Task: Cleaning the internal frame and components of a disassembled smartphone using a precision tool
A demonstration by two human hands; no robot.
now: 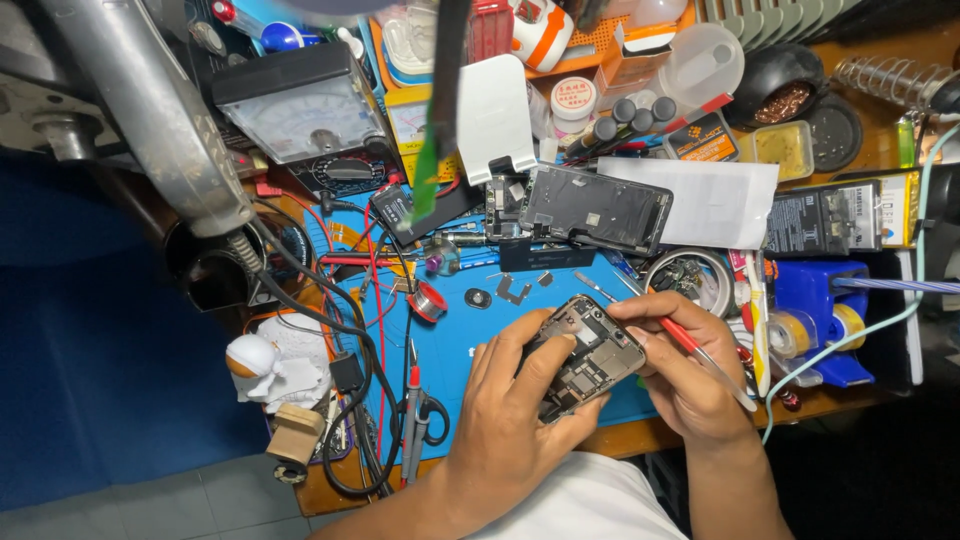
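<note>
My left hand (515,410) grips an opened phone body (590,355) with its circuit boards showing, held tilted above the blue work mat (480,340). My right hand (685,375) steadies the phone's right edge and holds a red-handled screwdriver (690,340), its metal tip pointing up-left past the phone's top corner. A second opened phone (595,210) lies flat farther back on the mat, and small loose metal parts (515,290) lie between the two phones.
An analog multimeter (300,115) stands at the back left with red and black leads (375,300) trailing over the mat. Tape rolls (690,275), a blue tape dispenser (820,300), batteries (825,215), scissors (420,420) and a small astronaut figure (255,365) crowd the bench.
</note>
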